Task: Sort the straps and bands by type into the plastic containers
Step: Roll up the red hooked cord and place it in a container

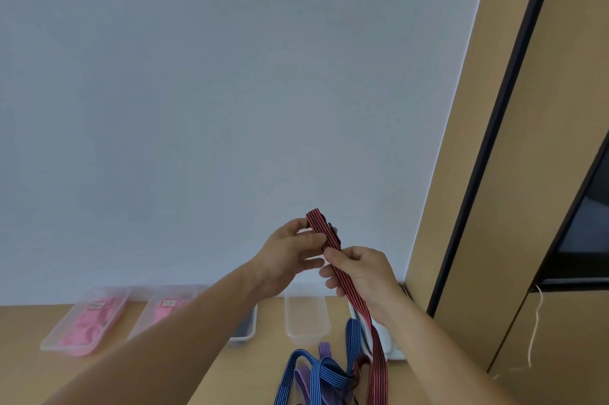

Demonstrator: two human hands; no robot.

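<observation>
A red strap with thin black stripes [331,238] is raised in front of the wall, and both hands hold it. My left hand [290,251] pinches its upper end, where a dark clip shows. My right hand [361,272] grips it just below, and the rest hangs down to the wooden table [39,371]. Blue striped straps [316,368] and a purple strap [324,348] lie tangled on the table under my hands. An empty clear container [306,319] stands behind them.
Two clear containers with pink bands [85,322] [164,309] stand at the back left. A grey-bottomed container [245,327] is partly hidden by my left arm. A white container [389,342] sits at the right. A wooden cabinet [494,173] with a hanging white cord [535,328] borders the right.
</observation>
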